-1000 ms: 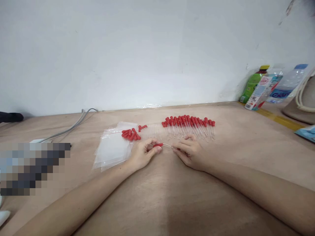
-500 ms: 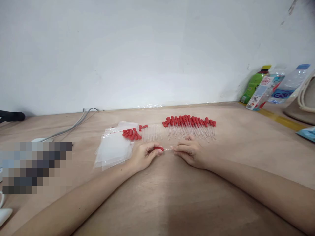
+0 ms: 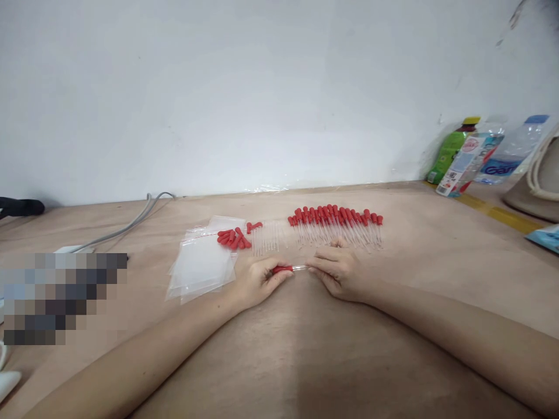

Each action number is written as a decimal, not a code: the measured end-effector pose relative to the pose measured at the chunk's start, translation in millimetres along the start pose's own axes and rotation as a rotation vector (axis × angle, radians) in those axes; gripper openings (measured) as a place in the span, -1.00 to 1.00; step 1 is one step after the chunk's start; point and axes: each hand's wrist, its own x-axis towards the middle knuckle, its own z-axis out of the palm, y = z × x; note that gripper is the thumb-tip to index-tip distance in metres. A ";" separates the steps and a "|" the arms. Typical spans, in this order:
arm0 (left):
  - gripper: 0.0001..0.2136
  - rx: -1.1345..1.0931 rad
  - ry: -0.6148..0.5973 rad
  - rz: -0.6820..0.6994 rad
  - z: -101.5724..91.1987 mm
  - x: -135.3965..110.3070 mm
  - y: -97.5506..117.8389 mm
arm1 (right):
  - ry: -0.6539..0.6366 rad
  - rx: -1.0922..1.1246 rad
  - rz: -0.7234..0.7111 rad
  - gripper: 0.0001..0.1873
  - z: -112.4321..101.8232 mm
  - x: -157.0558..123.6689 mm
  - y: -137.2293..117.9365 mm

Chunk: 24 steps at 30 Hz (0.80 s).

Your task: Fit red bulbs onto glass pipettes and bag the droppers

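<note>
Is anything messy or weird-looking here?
A little. The loose red bulbs lie in a jumble, partly over the bags, while the clear tubes beside them line up neatly. Also, the wall has a dark mark high on the right; I can't tell whether it's dirt or damage.

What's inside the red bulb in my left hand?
The clear tube in your right hand meets the red bulb; what's inside can't be seen through the opaque red or your left hand.
</note>
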 end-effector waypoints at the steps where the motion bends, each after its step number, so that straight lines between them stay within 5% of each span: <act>1: -0.85 0.011 -0.004 0.020 0.0 0.4 1.0 | -0.001 -0.001 -0.006 -0.73 -0.2 0.3 -0.3; 14: -0.88 0.032 0.048 0.117 -0.1 1.8 0.4 | -0.167 0.110 0.188 -0.68 7.4 3.8 -8.9; 24: -0.83 0.125 0.051 0.104 -3.8 3.2 -11.2 | -0.276 -0.039 0.166 -0.73 -8.4 19.2 -12.2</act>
